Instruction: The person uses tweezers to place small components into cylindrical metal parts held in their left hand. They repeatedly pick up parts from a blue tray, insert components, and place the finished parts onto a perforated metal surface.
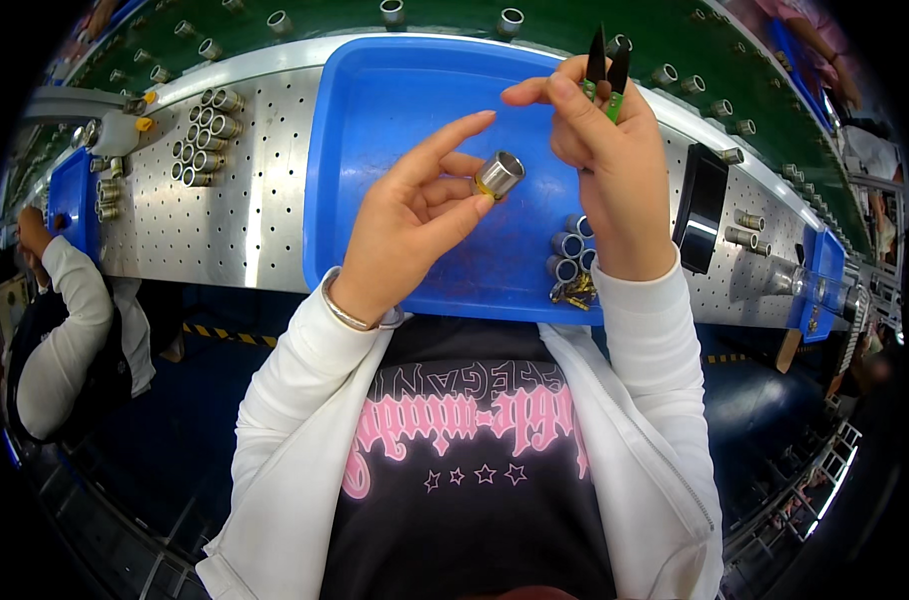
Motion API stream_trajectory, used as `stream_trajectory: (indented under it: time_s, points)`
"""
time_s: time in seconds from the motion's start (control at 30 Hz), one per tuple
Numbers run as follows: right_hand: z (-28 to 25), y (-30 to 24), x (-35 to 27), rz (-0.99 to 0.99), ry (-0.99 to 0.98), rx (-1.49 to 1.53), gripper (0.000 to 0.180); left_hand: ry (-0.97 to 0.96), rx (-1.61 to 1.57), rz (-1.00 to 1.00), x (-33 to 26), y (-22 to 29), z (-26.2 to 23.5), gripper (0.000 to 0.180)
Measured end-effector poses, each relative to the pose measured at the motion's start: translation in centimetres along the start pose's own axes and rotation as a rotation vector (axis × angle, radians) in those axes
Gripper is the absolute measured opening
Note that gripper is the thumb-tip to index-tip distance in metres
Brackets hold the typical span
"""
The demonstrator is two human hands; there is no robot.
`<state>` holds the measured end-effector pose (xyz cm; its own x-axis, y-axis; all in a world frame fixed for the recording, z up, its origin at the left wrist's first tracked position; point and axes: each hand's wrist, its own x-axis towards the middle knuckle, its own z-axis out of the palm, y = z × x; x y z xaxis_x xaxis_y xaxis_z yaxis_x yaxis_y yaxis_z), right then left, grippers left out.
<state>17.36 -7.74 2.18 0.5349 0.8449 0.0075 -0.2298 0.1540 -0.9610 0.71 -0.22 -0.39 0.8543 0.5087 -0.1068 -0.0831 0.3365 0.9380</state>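
A: What do the two hands have?

B: One thing each. The left hand [415,215] pinches one short silver metal cylinder with a yellow band [503,172] between thumb and fingers, its index finger stretched out free. The right hand [605,150] grips one pair of dark-bladed snips with green handles [618,72], blades parted and pointing away from the body.

A: And where is that cylinder?

B: Over the one large blue plastic tray [385,110], open end tipped up to the right, apart from the snips.

A: How many pieces lie in the tray?

B: At least four grey metal cylinders [569,246] near its lower right corner; the right forearm may cover more. Just below them is a small heap of brass-coloured bits [577,292], too tangled to count.

A: What about the rest of the perforated metal surface [275,150]?

B: To the left of the tray, roughly a dozen silver cylinders [211,140] lie bunched together. To the right sits one flat black rectangular device [703,208], with one cylinder [734,156] by its far end and three more cylinders [743,237] farther right.

A: Beyond the surface?

B: One long green belt [445,22] with upright cylinders [512,20] spaced along it; toward the edges they get too small to number.
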Motion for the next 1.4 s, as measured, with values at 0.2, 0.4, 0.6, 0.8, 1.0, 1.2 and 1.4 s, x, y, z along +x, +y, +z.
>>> stream_trajectory:
  time_s: [0.2,0.4,0.6,0.8,1.0,1.2,1.4]
  points:
    - [-1.8,0.2,-0.2,-0.123,0.077,0.193,0.009,0.088,-0.221,-0.076,0.1,0.5,-0.6,0.044]
    - [-1.3,-1.7,-1.2,-0.312,-0.136,0.117,0.009,0.155,-0.245,-0.056,0.5,0.2,-0.8,0.042]
    - [-0.2,-2.6,-1.5,-0.39,-0.229,-0.162,0.006,0.139,-0.231,-0.044,0.3,0.2,-1.0,0.046]
    - [0.8,-3.3,-1.7,-0.456,-0.268,-0.227,0.009,0.166,-0.166,0.032,0.3,0.0,-0.7,0.041]
    - [1.4,-3.5,-1.3,-0.484,-0.247,-0.209,0.012,0.114,-0.051,0.074,0.0,-0.6,-0.6,0.041]
    - [1.4,-2.8,-1.2,-0.31,-0.132,-0.155,0.027,0.163,-0.127,-0.003,0.0,0.2,-0.9,0.044]
    - [1.6,-0.5,-2.9,-0.218,-0.082,-0.771,0.023,0.237,-0.216,0.028,-0.1,0.3,-1.0,0.04]
